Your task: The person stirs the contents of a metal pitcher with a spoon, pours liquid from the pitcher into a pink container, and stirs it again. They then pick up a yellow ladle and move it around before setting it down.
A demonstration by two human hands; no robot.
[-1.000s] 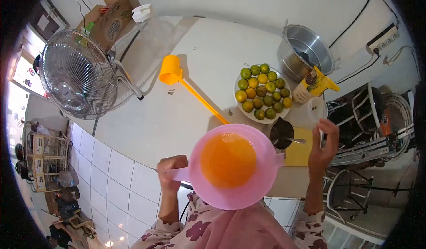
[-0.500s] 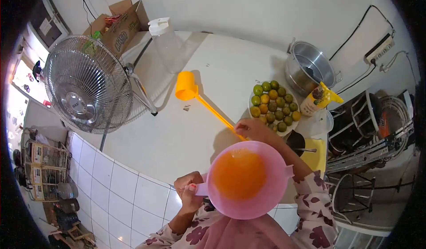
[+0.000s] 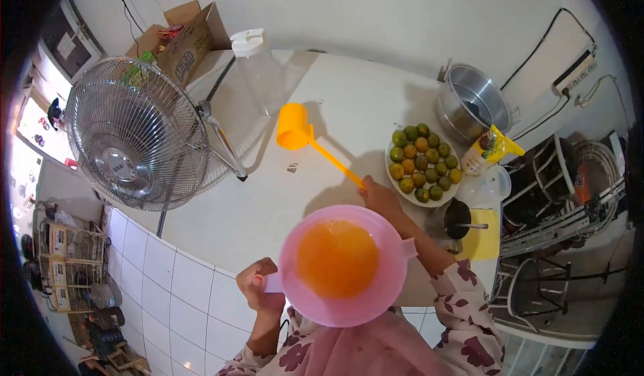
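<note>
My left hand (image 3: 259, 286) is closed around the handle of a pink bowl (image 3: 391, 275), which holds orange liquid (image 3: 337, 259). Beyond the bowl, my right hand (image 3: 377, 193) grips the end of the yellow dipper's long handle; the dipper (image 3: 293, 126) has its cup out over the white table (image 3: 268, 201). A plate (image 3: 424, 203) of green and orange citrus fruits (image 3: 420, 159) lies just beyond my right hand. Near my right forearm is a metal cup (image 3: 457, 218) with a spoon in it.
A fan (image 3: 137, 134) stands on the left, with a cardboard box (image 3: 191, 47) behind it. The clear pitcher (image 3: 260, 74) has a white lid. At the back right are a metal pot (image 3: 463, 108), a yellow-and-white packet (image 3: 488, 152), a clear container (image 3: 495, 183) and a yellow cloth (image 3: 484, 238).
The pink bowl and my left hand have shifted left in view. My right hand now shows closed on the dipper handle, and the dipper's cup sits slightly farther right.
</note>
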